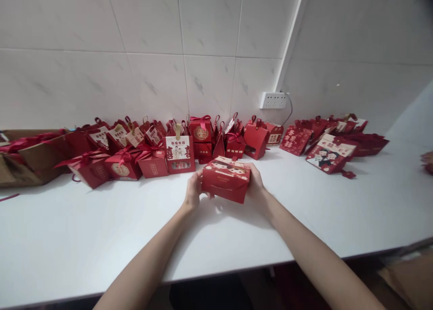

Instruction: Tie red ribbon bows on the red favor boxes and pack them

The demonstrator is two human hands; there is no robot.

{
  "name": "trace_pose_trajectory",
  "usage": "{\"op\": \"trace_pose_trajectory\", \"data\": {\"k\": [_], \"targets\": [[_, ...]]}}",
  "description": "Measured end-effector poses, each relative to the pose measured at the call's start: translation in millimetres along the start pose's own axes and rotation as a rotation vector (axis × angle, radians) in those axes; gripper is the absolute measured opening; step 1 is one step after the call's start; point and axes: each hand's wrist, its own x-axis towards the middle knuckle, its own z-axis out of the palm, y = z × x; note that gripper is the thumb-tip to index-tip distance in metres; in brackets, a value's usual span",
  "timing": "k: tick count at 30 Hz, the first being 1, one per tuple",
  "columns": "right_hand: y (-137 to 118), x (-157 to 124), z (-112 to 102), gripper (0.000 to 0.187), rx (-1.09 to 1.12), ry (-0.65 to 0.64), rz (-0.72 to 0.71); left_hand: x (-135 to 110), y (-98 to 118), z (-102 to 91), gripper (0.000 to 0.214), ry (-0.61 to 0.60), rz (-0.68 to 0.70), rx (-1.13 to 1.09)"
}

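Observation:
Between my two hands is a red paper gift box (226,180) with cartoon figures printed on its upper face, held tilted just above the white table. My left hand (194,189) grips its left side, fingertips reaching underneath. On the opposite side, my right hand (255,180) is closed round the box's right end, its fingers mostly hidden behind it. Right behind the box stand a red box with a window and a white label (179,154) and a red box with a ribbon handle (255,141).
Several ribbon-tied red boxes (123,166) line the left of the white table (101,238). An open cardboard box (37,163) holding red ribbon stands far left. More red gift boxes (329,154) are at the right. A white power strip (273,100) hangs on the tiled wall.

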Motion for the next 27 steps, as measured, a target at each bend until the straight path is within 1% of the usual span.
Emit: {"op": "trace_pose_trajectory", "data": {"k": [2,4,6,8,11,13,16,18,20,22,23,24,25,27], "targets": [[-6,-10,-1,0.024,-0.024,0.016,-0.04,4,0,-5.5,0.06,0.142,-0.017,0.049],[-12,-25,-6,0.027,-0.051,0.026,-0.091,8,-1,-10.9,0.052,0.267,-0.007,0.106],[-19,-43,-15,0.028,-0.082,0.037,-0.15,10,-1,-14.7,0.044,0.307,0.019,0.148],[-25,-63,-26,0.025,-0.153,0.021,-0.246,11,-2,-15.8,0.037,0.298,0.035,0.18],[-34,-91,-46,0.024,-0.333,-0.067,-0.399,10,-3,-13.5,0.03,0.268,0.047,0.247],[-39,-110,-58,0.025,-0.432,-0.133,-0.469,9,-3,-10.9,0.027,0.238,0.054,0.296],[-47,-138,-73,0.026,-0.598,-0.173,-0.62,7,-2,-7.8,0.025,0.196,0.058,0.355],[-53,-157,-82,0.027,-0.767,-0.166,-0.756,6,-2,-6.7,0.025,0.178,0.054,0.376],[-59,-176,-91,0.024,-0.934,-0.132,-0.872,6,0,-6.1,0.025,0.173,0.051,0.412],[-61,-193,-99,0.016,-1.014,-0.053,-0.916,5,2,-5.5,0.025,0.173,0.042,0.484],[-61,-200,-103,0.012,-0.997,0.002,-0.9,5,3,-5.2,0.025,0.171,0.034,0.519],[-60,-206,-107,0.01,-0.933,0.062,-0.862,5,4,-4.9,0.025,0.164,0.026,0.545],[-58,-211,-111,0.013,-0.819,0.127,-0.807,5,5,-4.7,0.024,0.155,0.015,0.564],[-53,-220,-121,0.018,-0.484,0.235,-0.671,7,7,-4.6,0.022,0.147,-0.015,0.614]]}}
